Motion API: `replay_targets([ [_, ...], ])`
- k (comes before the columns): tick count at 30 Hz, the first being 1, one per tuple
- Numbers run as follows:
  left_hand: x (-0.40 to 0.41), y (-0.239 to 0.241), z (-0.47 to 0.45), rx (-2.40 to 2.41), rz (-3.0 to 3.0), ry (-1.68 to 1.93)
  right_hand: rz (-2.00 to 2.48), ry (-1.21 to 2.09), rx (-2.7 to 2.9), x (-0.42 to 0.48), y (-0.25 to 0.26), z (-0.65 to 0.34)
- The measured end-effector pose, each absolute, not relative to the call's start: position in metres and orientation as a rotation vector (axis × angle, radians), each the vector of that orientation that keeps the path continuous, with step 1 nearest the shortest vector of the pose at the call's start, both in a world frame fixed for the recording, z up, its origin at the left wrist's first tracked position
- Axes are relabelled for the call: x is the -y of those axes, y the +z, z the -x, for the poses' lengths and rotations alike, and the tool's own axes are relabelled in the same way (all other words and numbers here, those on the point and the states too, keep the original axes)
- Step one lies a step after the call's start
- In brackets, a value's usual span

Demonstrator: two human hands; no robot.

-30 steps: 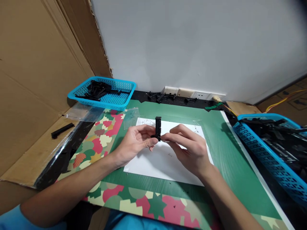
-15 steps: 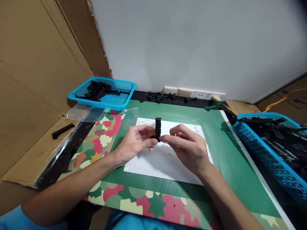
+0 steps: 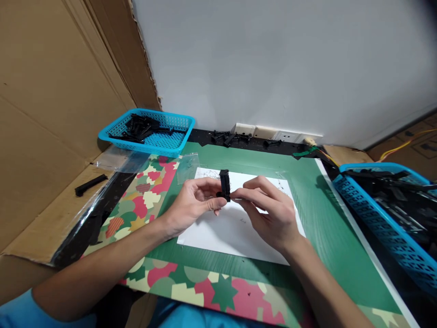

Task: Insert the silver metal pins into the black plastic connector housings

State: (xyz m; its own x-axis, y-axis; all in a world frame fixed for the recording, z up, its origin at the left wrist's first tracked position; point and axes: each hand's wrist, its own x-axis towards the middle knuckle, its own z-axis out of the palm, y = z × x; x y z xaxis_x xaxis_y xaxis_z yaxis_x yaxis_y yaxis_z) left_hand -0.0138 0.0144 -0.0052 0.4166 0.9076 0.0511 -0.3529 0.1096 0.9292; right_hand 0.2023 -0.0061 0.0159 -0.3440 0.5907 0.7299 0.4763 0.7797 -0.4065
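My left hand pinches a small black plastic part near its lower end and holds it upright above a white sheet of paper. Close on the right of that part, my right hand is closed in a pinch at its lower end. A thin, pale, pin-like piece seems to show at these fingertips, too small to name surely. Tiny dark pieces lie scattered on the paper's far edge, partly hidden behind the left hand.
A blue basket of black parts stands at the back left, another blue basket at the right. Loose black parts lie along the wall by the sockets. A long black part rests on cardboard at the left.
The black part has turned and tilted slightly in my left hand. My right fingertips stay at its lower end, with only a small shift.
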Motion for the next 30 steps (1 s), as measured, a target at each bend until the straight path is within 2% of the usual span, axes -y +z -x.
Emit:
replay_targets([
  [8, -0.014, -0.005, 0.015, -0.712, -1.077, 1.044, 0.803, 0.018, 2.060, 0.005, 0.013, -0.204],
  [17, -0.015, -0.006, 0.014, -0.677, -1.059, 1.034, 0.812, 0.054, 2.031, 0.007, 0.012, -0.201],
  [30, -0.016, -0.010, 0.017, -0.595, -1.118, 1.011, 0.962, 0.772, 1.658, 0.007, 0.015, -0.192],
])
